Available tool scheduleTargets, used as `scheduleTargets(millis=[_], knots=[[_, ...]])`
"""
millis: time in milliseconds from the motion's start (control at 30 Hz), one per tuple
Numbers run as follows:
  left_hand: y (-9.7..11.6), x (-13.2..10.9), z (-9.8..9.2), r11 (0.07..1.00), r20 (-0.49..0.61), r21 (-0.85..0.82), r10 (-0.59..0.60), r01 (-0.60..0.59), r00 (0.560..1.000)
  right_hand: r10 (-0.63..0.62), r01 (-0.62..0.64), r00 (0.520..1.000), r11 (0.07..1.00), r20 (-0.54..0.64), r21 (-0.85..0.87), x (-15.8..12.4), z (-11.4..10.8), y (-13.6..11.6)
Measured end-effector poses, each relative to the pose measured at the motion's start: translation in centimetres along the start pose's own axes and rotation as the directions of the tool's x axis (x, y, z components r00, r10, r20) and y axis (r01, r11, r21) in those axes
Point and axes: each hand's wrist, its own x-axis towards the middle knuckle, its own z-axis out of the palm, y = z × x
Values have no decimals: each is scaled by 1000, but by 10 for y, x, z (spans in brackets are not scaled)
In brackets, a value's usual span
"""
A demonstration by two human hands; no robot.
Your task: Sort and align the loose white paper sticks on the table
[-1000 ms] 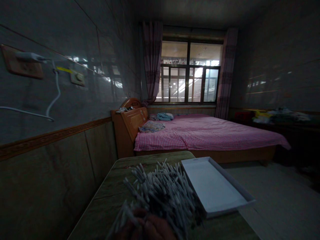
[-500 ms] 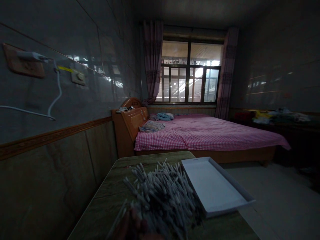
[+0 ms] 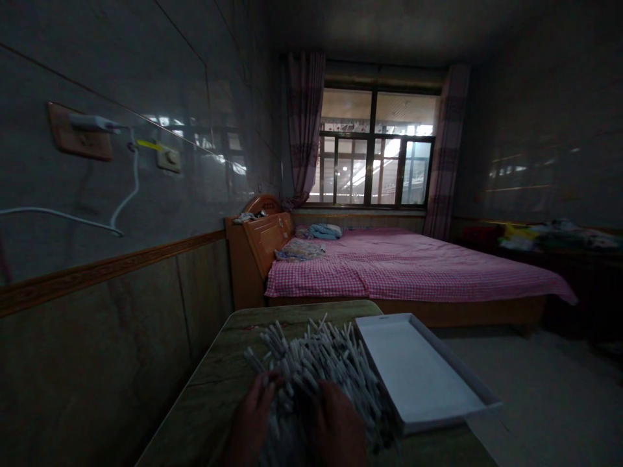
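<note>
A heap of thin white sticks (image 3: 335,353), some with dark ends and shaped like slim pens, lies loose on a green marbled table (image 3: 204,383). My left hand (image 3: 253,415) reaches into the near left side of the heap, its fingers bent against several sticks. Across from it, my right hand (image 3: 338,421) is curled over sticks at the near right side, fingertips hidden among them. Sticks lie between the two hands. To the right of the heap stands a shallow white box tray (image 3: 418,370) with nothing visible in it. Dim light blurs finer detail.
Beyond the table is a bed (image 3: 389,266) with a pink checked sheet and a wooden headboard (image 3: 263,246). A tiled wall (image 3: 121,279) runs along the left, with a charger (image 3: 92,123) and white cable (image 3: 129,194). Floor (image 3: 506,370) shows at right.
Both hands have come up from the lower edge and moved apart, onto the near part of the heap. The view has shifted slightly; tray and heap stay in place.
</note>
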Motion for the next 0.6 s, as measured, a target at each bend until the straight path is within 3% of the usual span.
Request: scheduleTargets(millis=[133,233,333,500,600], knots=[[-9,12,31,965,164,225,99,-135,981,-111,97,982,990,-152,-100,7,6,38],[-15,19,35,919,237,350,99,-180,966,-178,157,956,982,-233,-104,2,10,44],[-20,35,17,881,193,447,73,-154,978,-201,187,947,979,-250,-80,-2,8,31],[-29,72,-35,742,69,668,7,-52,998,-356,349,912,934,-201,-74,-6,11,7],[-34,91,-55,647,106,757,18,-92,994,-437,424,874,899,-213,-108,-9,21,3]])
